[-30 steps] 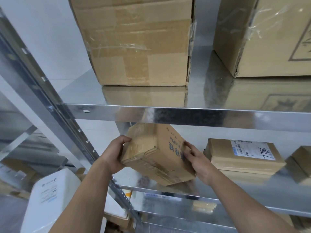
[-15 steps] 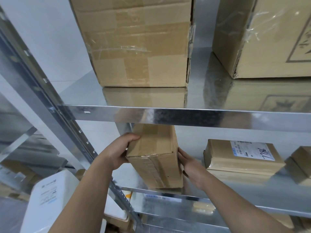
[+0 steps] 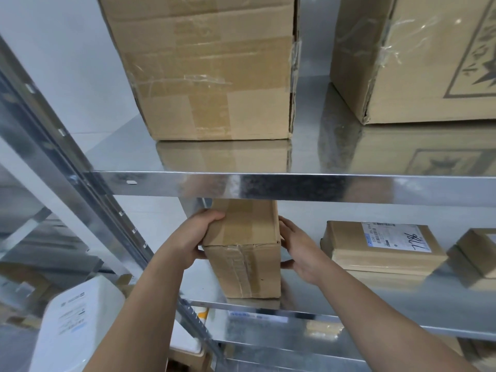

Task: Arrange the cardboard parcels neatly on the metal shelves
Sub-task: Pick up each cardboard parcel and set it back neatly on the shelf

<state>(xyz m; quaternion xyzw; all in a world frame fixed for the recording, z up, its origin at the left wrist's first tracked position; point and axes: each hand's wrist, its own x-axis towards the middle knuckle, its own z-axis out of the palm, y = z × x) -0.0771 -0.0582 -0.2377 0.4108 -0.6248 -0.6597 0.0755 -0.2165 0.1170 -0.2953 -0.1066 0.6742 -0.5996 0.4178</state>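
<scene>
Parcel (image 3: 245,253) is standing upright on the lower metal shelf (image 3: 402,296), at 6 o'clock from frame centre. Left hand (image 3: 193,237) is gripping its 9 o'clock top corner, fingers curling over the top face. Right hand (image 3: 300,251) is pressing flat against its 3 o'clock side, fingers straight. Labelled flat parcel (image 3: 381,245) is lying at 3 o'clock, apart from both hands.

The upright parcel (image 3: 247,251) you hold is matt brown cardboard, its seams sealed with shiny, wrinkled tape. The left box (image 3: 209,71) and right box (image 3: 418,63) show the same dull cardboard under crinkled clear tape. They are mirrored in the polished metal of the upper shelf (image 3: 295,185). The flat parcel (image 3: 357,253) bears a smooth white paper label (image 3: 394,236).
</scene>
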